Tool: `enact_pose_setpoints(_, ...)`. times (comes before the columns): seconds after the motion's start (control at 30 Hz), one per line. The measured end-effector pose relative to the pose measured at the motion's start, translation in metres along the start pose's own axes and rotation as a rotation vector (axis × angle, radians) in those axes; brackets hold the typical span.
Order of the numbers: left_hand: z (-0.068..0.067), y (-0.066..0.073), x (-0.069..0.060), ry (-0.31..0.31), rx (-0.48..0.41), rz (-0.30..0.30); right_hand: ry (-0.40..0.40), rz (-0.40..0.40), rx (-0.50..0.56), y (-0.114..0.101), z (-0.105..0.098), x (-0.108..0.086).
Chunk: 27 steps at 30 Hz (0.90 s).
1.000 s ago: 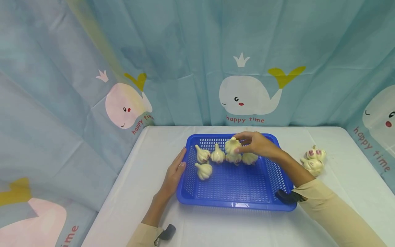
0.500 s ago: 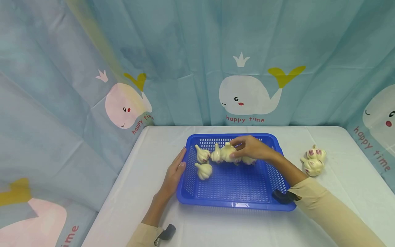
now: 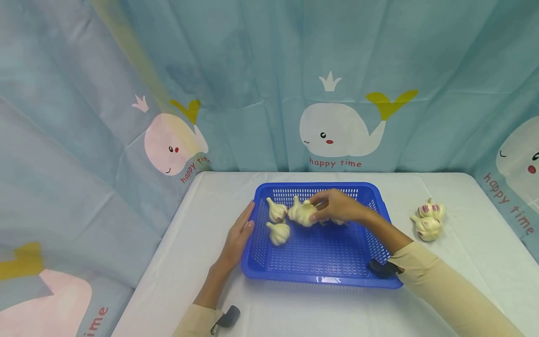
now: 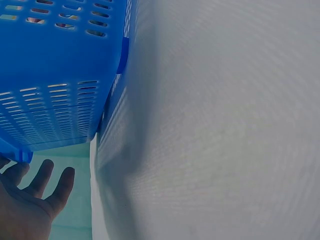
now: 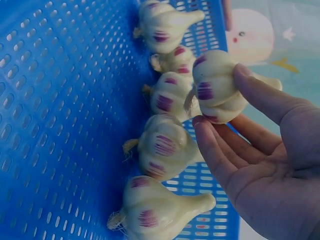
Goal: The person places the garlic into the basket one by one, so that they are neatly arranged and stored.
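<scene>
A pale garlic bulb (image 3: 305, 215) is pinched between the thumb and fingers of my right hand (image 3: 340, 206), inside the blue plastic basket (image 3: 294, 279). In the right wrist view this garlic bulb (image 5: 217, 89) shows purple streaks and is raised over a row of other bulbs (image 5: 165, 145). At the basket's left end lie two more bulbs, one garlic bulb (image 3: 276, 211) behind the other garlic bulb (image 3: 278, 233). My left hand (image 3: 236, 239) rests along the left rim, its fingers fairly straight. My right hand partly hides the bulbs beneath it.
Two garlic bulbs (image 3: 429, 228) lie touching on the white tablecloth (image 3: 463, 276), right of the basket. Behind the table hangs a blue curtain (image 3: 261, 135) with whale prints. The basket's front half shows bare mesh floor.
My right hand has moved left and a little toward me, carrying the garlic bulb lower into the basket, in front of the back row. My left hand stays at the rim.
</scene>
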State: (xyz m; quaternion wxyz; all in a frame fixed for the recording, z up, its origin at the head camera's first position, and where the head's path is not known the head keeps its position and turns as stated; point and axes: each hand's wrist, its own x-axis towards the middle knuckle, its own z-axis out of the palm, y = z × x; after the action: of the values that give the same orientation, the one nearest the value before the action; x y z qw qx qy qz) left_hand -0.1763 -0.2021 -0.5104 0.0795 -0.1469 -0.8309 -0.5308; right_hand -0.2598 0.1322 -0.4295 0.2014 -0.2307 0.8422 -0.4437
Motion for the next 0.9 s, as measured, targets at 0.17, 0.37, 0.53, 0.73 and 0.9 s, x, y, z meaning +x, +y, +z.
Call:
enact_pose_setpoints(0.17,0.000,-0.001,0.000,0.001,-0.008,0.006,-0.021,-0.004,0.008,-0.002,0.004,0.002)
enact_pose_setpoints(0.37,0.000,-0.002,0.001,-0.001,-0.016,0.012,-0.039,-0.020,-0.008,-0.001,0.007,0.004)
enact_pose_setpoints(0.53,0.000,0.000,0.000,0.000,-0.011,0.006,-0.061,-0.023,-0.016,-0.001,0.010,0.007)
enact_pose_setpoints(0.73,0.000,0.001,0.000,0.003,-0.008,-0.003,-0.086,-0.003,-0.045,-0.002,0.013,0.009)
enact_pose_setpoints(0.9,0.000,0.000,0.000,0.003,-0.013,-0.003,-0.095,-0.014,-0.054,0.001,0.017,0.012)
